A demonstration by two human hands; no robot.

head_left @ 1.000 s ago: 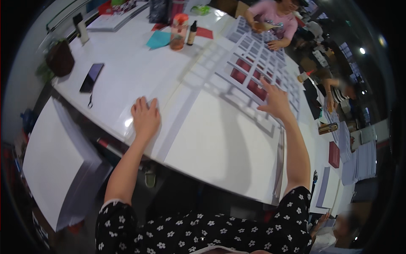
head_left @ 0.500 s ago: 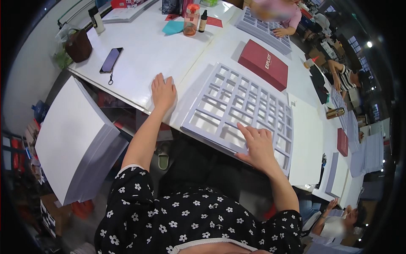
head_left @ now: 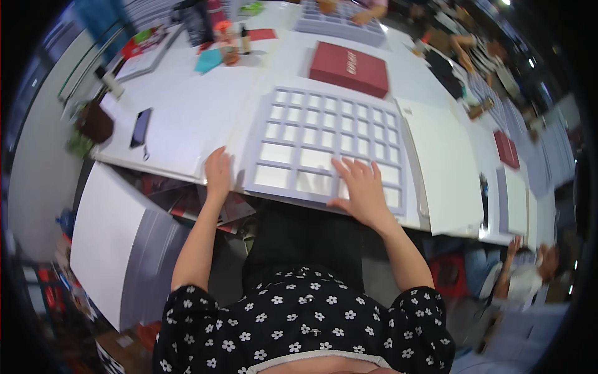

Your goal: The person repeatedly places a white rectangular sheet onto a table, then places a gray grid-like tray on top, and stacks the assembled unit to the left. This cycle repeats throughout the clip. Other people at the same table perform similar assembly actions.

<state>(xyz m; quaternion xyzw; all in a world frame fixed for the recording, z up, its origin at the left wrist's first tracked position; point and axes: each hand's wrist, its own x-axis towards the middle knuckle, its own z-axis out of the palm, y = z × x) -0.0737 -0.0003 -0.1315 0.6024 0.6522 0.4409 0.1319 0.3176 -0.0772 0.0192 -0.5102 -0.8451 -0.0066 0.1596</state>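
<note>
- Pale grey compartment tray (head_left: pixel 296 154) flat on the desk (head_left: pixel 180 134), near edge, in front of the person; red box (head_left: pixel 349 67) just beyond.
- Right hand (head_left: pixel 363 192) over the tray's near-right cells, fingers spread, clamped on nothing; contact unclear.
- Left hand (head_left: pixel 218 174) at the desk edge, left of the tray; fingers outstretched, close together, gripping nothing.
- Tray probably light, fairly stiff; thin dividers likely dent easily. Best held by opposite outer rims, not the dividers.
</note>
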